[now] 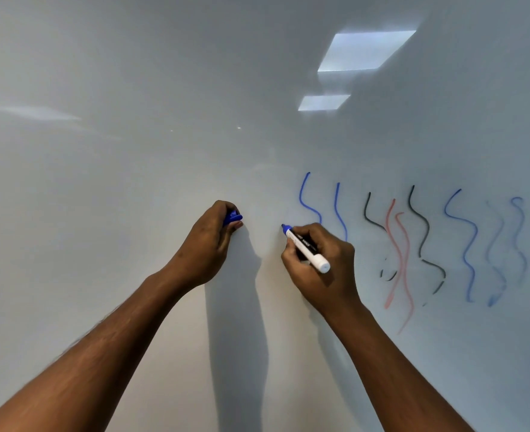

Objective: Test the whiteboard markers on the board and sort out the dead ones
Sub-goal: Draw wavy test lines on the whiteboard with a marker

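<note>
A blue marker (307,249) is gripped in the right hand (319,263), fingers and thumb curled round its barrel. Its tip is set at or just off the whiteboard (132,120) — contact cannot be told for certain. The blue cap (233,217) is pinched in the curled fingers of the left hand (209,244), which is held close to the board, apart from the right hand and on its left. No fresh stroke is seen at the marker's tip, so this test is judged to be only starting. To the right of the right hand a row of wavy test lines is laid out: two blue strokes (338,210) just beside the knuckles, then black lines (419,226) and red lines (397,244) crossing one another, a strong blue line (468,244) farther out, and two faint blue lines (519,238) farthest away. The pale and broken ones suggest markers nearly dry — a judgement only. About nine tests appear done. No other markers and no set-aside pile are in view, so what is left, and whether any sorting is done, cannot be told.
</note>
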{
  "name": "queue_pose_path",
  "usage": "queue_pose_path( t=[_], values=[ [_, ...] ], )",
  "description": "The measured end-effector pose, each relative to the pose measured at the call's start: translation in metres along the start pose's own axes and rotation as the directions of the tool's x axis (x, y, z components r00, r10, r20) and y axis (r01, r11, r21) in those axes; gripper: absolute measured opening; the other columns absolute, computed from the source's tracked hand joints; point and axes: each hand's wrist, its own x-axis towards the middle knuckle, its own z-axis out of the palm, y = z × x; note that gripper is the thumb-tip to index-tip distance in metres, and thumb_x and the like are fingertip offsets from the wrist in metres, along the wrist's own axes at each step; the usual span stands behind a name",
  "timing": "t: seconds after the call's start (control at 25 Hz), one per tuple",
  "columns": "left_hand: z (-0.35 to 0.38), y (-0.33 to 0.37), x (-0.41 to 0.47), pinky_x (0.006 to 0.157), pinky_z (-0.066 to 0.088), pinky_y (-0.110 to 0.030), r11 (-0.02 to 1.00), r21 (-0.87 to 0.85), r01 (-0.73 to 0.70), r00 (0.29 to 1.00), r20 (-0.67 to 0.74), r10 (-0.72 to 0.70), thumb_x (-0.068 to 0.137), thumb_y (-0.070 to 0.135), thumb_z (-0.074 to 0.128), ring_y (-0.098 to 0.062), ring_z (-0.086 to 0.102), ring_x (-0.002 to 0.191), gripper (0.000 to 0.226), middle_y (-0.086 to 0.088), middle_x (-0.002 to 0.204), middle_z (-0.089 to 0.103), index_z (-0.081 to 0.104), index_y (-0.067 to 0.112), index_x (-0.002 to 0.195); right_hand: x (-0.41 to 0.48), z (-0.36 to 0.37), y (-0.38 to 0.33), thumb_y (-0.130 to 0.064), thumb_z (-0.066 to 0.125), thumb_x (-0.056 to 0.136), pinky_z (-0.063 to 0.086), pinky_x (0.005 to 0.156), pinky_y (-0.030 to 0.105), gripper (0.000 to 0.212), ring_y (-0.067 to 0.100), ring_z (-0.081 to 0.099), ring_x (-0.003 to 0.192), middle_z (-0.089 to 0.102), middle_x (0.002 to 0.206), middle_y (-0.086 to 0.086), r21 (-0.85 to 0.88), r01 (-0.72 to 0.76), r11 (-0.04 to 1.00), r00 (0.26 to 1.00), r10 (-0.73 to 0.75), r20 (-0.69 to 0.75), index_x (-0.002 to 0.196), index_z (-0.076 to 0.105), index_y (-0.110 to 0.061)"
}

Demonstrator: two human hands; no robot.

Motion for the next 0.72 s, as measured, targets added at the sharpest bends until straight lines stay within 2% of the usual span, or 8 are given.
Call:
queue_pose_path(
  t=[0.08,0.2,0.36,0.48,0.56,0.64,0.72],
  values=[
    [0.0,0.0,0.0,0.07,0.038,-0.003,1.0,-0.002,0.0,1.0,-0.002,0.0,0.097,0.019,0.045,-0.013,0.049,0.084,0.01,0.001,0.098,0.053,0.047,0.014,0.106,-0.016,-0.003,0.004,0.003,0.069,0.075,0.042,0.049,0.027,0.009,0.018,0.052,0.05,0.059,0.061,0.006,-0.033,0.013,0.999,1.0,-0.013,0.019,0.078,0.063,-0.002],
    [0.001,0.0,-0.001,0.07,0.037,-0.002,1.0,-0.004,-0.002,1.0,-0.006,0.002,0.097,0.019,0.045,-0.014,0.05,0.085,0.01,0.001,0.099,0.054,0.047,0.014,0.106,-0.041,-0.009,0.014,0.003,0.069,0.073,0.043,0.051,0.023,0.009,0.016,0.052,0.051,0.059,0.061,0.005,-0.067,-0.032,0.997,0.999,0.029,-0.043,0.077,0.065,-0.004],
    [0.003,0.0,-0.003,0.07,0.037,-0.003,1.0,0.005,-0.002,1.0,-0.003,0.002,0.097,0.017,0.045,-0.014,0.048,0.086,0.013,0.0,0.1,0.052,0.047,0.011,0.109,-0.089,-0.011,0.018,0.004,0.068,0.072,0.041,0.053,0.023,0.01,0.018,0.05,0.053,0.056,0.062,0.004,-0.113,-0.028,0.993,0.99,0.043,0.131,0.076,0.063,-0.003],
    [0.003,0.0,-0.003,0.07,0.037,-0.006,1.0,0.007,0.004,1.0,0.015,-0.004,0.097,0.016,0.045,-0.015,0.048,0.086,0.015,0.0,0.1,0.052,0.048,0.01,0.11,-0.103,-0.025,0.03,0.001,0.067,0.072,0.04,0.054,0.014,0.009,0.012,0.049,0.055,0.057,0.063,0.001,-0.15,-0.136,0.979,0.99,0.141,0.026,0.079,0.066,-0.006],
    [0.004,0.0,-0.003,0.069,0.036,-0.007,1.0,0.014,0.001,1.0,0.015,-0.001,0.097,0.016,0.046,-0.015,0.048,0.086,0.014,-0.001,0.1,0.051,0.048,0.009,0.109,-0.11,-0.033,0.035,-0.001,0.067,0.073,0.041,0.053,0.018,0.007,0.014,0.051,0.053,0.058,0.062,0.003,-0.165,-0.203,0.965,0.979,0.197,-0.052,0.079,0.067,-0.004],
    [0.005,0.0,-0.003,0.069,0.036,-0.008,1.0,0.016,-0.002,1.0,0.008,0.002,0.097,0.015,0.047,-0.016,0.048,0.087,0.013,-0.001,0.1,0.051,0.048,0.008,0.108,-0.123,-0.033,0.033,0.0,0.066,0.073,0.041,0.054,0.018,0.005,0.015,0.05,0.054,0.057,0.063,0.003,-0.18,-0.187,0.966,0.982,0.191,0.004,0.075,0.064,-0.004],
    [0.006,0.0,-0.003,0.069,0.037,-0.009,1.0,0.006,0.012,1.0,0.013,-0.013,0.096,0.015,0.048,-0.016,0.049,0.088,0.014,-0.002,0.1,0.051,0.047,0.007,0.108,-0.143,-0.032,0.027,0.002,0.064,0.073,0.035,0.054,0.013,0.01,0.01,0.045,0.056,0.051,0.063,-0.001,-0.167,-0.167,0.972,0.97,0.192,0.147,0.072,0.06,-0.007]
  ],
)
